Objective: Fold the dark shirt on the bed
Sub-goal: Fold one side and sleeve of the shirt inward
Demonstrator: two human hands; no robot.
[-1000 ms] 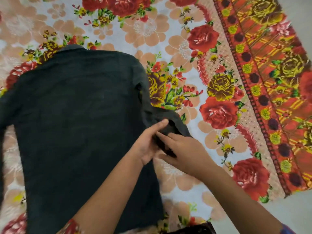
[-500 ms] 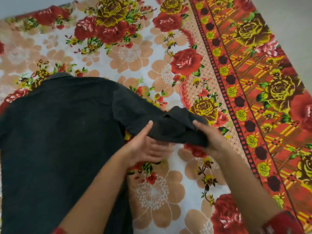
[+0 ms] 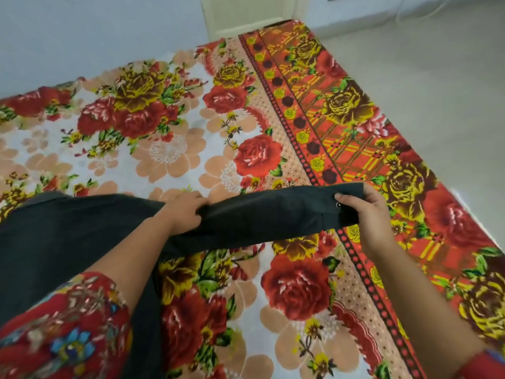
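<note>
Shirt point(image 3: 68, 242), dark, lies spread on the bed point(image 3: 169, 157), its sleeve point(image 3: 259, 220) pulled straight sideways just above the bed. Left hand point(image 3: 183, 212) grips the sleeve's shoulder end; right hand point(image 3: 367, 212) pinches the cuff point(image 3: 345, 214).

bright even indoor light | soft shadows | wide-angle edge bending | lower-left blurred

a floral spread point(image 3: 175, 160) lies flat, its pale middle printed with red roses, yellow-brown roses and peach blossoms, and a red and orange checked border point(image 3: 352, 149) runs down its right edge. to the right of it is a pale grey floor point(image 3: 426, 86). beyond its far edge stand a light bluish wall point(image 3: 90, 31) and a cream door frame point(image 3: 246, 15).
</note>
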